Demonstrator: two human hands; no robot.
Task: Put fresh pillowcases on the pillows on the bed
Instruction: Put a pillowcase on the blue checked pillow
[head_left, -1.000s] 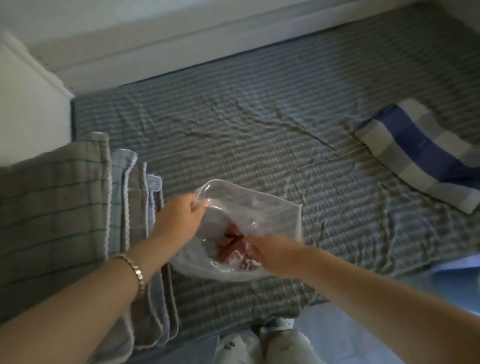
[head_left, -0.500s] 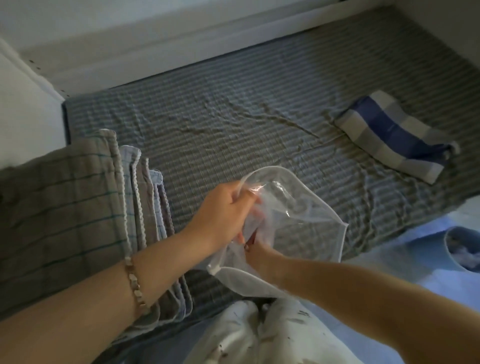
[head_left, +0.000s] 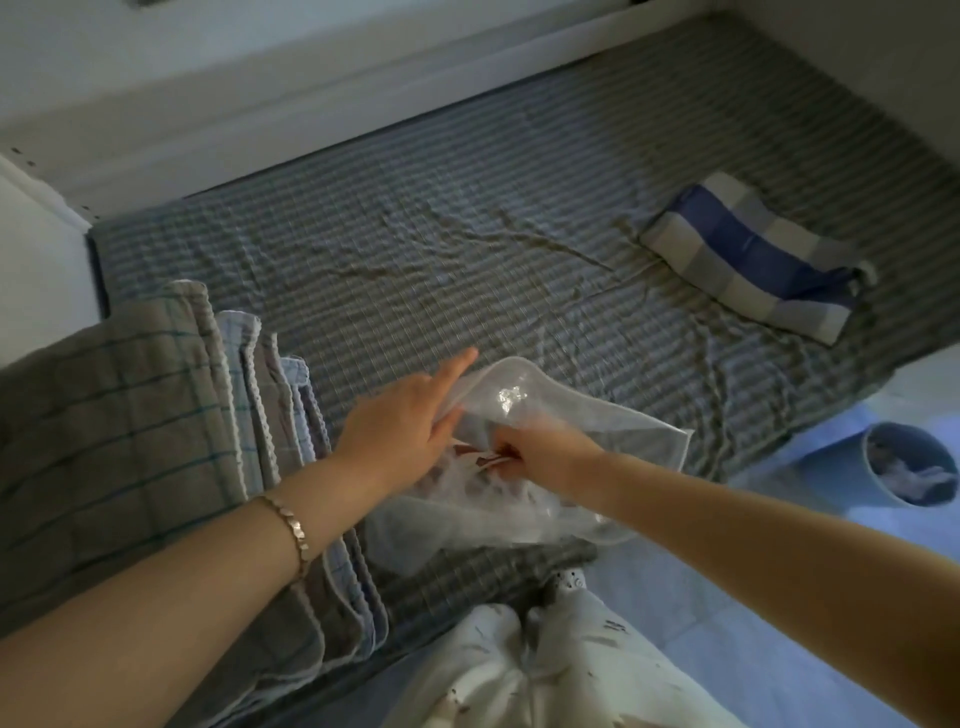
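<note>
A clear plastic zip bag (head_left: 587, 431) lies on the near edge of the bed (head_left: 467, 234), with reddish patterned cloth (head_left: 483, 462) inside it. My left hand (head_left: 400, 431) holds the bag's open rim, index finger pointing out. Reaching into the bag's mouth, my right hand (head_left: 540, 457) has its fingers closed on the reddish cloth. A small pillow in a blue and grey checked case (head_left: 753, 260) rests on the bed's far right side.
A stack of folded quilts and blankets (head_left: 145, 441) sits on the bed's left end. A wall and white bed frame border the far side. A blue bin (head_left: 904, 462) stands on the floor at right. My legs in white trousers are below.
My view has tilted slightly. My left hand has loosened from a pinch to an extended index finger on the rim, and my right hand has pushed deeper onto the reddish cloth.
</note>
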